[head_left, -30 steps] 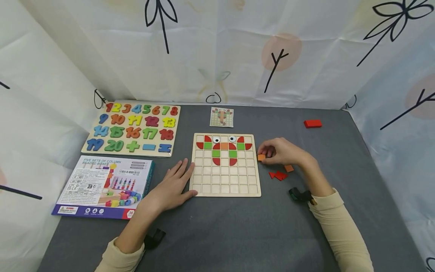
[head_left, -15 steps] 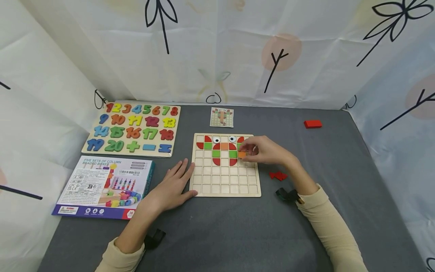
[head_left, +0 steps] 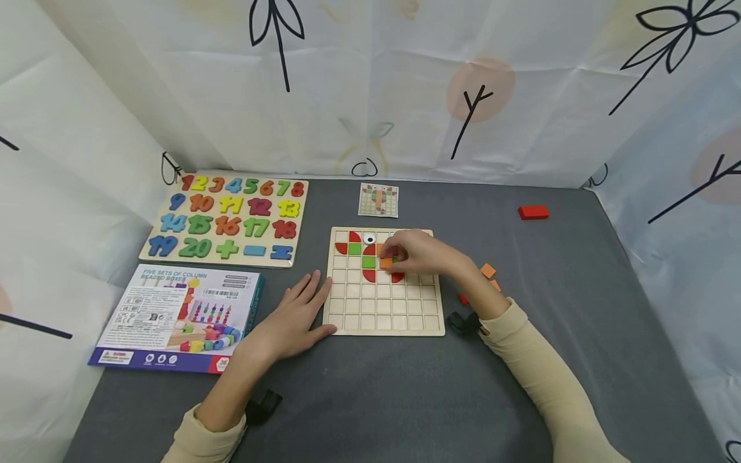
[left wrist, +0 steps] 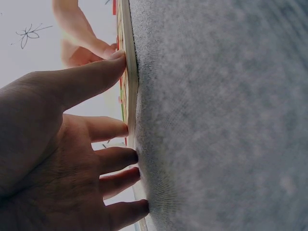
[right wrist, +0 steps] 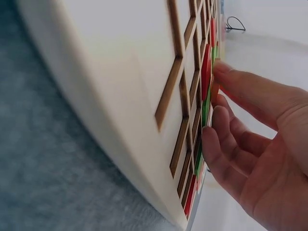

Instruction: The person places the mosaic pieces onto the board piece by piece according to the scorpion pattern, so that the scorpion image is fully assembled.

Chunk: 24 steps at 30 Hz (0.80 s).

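A wooden grid board (head_left: 382, 308) lies mid-table, with red, green and orange pieces and a round eye piece set in its upper squares. My right hand (head_left: 419, 251) pinches an orange square tile (head_left: 385, 263) over the board's middle column; in the right wrist view the thumb and fingers (right wrist: 236, 77) hold it at the grid surface. That hand covers the board's upper right squares. My left hand (head_left: 292, 315) rests with straight fingers at the board's left edge; the left wrist view shows its thumb (left wrist: 96, 79) touching the board's side.
Orange tiles (head_left: 488, 271) and a partly hidden red piece (head_left: 463, 299) lie right of the board. A red block (head_left: 533, 212) sits farther back. Behind the board is a small pattern card (head_left: 378, 200). At left are a number board (head_left: 226, 218) and a flat box (head_left: 173, 318).
My right hand has carried the orange tile leftward from beside the board to its middle column. My left hand has stayed at the board's left edge.
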Tool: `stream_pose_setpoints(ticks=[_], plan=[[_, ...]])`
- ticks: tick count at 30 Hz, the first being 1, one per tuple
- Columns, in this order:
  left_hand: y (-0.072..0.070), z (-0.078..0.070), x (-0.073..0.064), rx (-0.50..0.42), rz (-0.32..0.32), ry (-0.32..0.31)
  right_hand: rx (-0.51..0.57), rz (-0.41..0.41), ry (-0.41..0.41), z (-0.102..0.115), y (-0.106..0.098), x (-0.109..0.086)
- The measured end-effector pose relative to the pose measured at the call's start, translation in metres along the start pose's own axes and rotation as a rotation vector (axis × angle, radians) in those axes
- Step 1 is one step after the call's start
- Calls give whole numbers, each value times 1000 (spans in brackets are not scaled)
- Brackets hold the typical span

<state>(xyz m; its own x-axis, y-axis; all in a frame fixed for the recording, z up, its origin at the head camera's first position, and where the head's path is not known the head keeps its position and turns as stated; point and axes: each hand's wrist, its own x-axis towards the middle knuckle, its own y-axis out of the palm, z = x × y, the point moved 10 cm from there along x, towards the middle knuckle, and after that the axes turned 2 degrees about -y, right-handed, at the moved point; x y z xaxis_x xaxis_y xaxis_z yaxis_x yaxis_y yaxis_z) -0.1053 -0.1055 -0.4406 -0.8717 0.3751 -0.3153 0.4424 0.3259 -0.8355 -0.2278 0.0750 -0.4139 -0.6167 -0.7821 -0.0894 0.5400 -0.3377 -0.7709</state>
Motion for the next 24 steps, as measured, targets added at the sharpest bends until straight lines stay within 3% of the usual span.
stream_pose_setpoints(ticks=[13,24], plan=[[1,0,1,3,-1,3,-56,26,3,6,2,9],[-1,-2,0,5,-8,8,-14,-41,21,-3,-13,-25]])
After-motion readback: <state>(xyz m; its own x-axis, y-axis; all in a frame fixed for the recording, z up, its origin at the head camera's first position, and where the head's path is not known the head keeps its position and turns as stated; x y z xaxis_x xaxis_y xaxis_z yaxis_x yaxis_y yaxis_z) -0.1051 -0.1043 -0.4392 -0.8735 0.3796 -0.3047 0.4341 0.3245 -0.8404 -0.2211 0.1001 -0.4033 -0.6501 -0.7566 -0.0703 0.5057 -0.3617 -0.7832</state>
